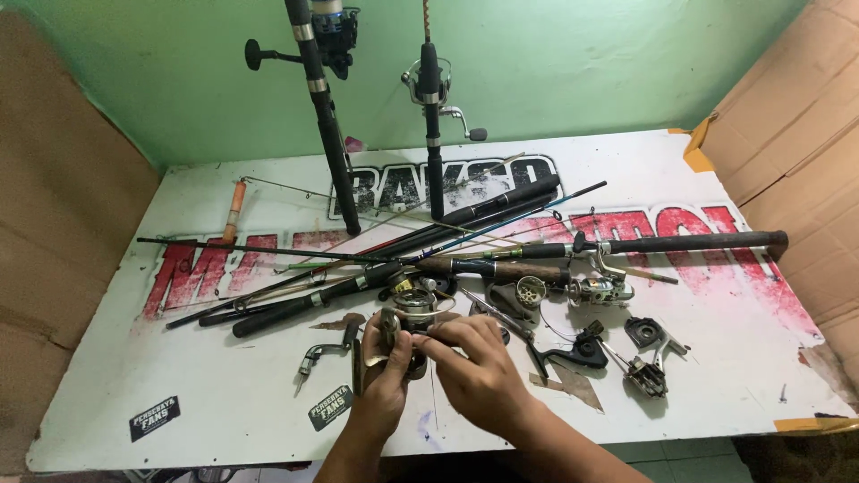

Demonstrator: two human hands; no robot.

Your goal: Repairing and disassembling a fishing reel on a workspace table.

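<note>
- Here, held over the near edge of the bench (pixel 134 358): a small fishing reel body (pixel 394 344), dull gold and dark metal, gripped between both hands.
- Left hand (pixel 383 394) wrapped up around the reel from below, fingers closed on its body, thumb side toward 12 o'clock.
- Right hand (pixel 479 362) coming in from 4 o'clock, fingertips pinched narrow on a small part at the reel's top; too small to tell which part.
- Judged as compact and dense for its size, rigid metal, probably a little greasy, so likely to slip in a loose pinch.
- Best hold, as a judgement: palm and fingers cupped around the thick body, as the left hand does, not by thin projecting arms or by loose small parts.
- Fine pieces likely fragile and easy to drop; better kept low over the bench.
- At 12 o'clock from the hands, a second reel spool (pixel 413 300), lying just beyond the fingers.
- At 9 o'clock, a loose crank handle (pixel 324 351), apart from the hands.
- At 3 o'clock, a black reel frame (pixel 573 353) and a silver bail part (pixel 646 374), well apart from the grip.
- At 1 o'clock, a silver spinning reel (pixel 599 288) mounted on a long black rod (pixel 680 242) lying across the bench.
- Farther back, a heap of crossed rods (pixel 358 268) and two upright rods with reels (pixel 327 116), leaning against the green wall (pixel 582 63).
- Cardboard sheets (pixel 787 125) standing at both sides.
</note>
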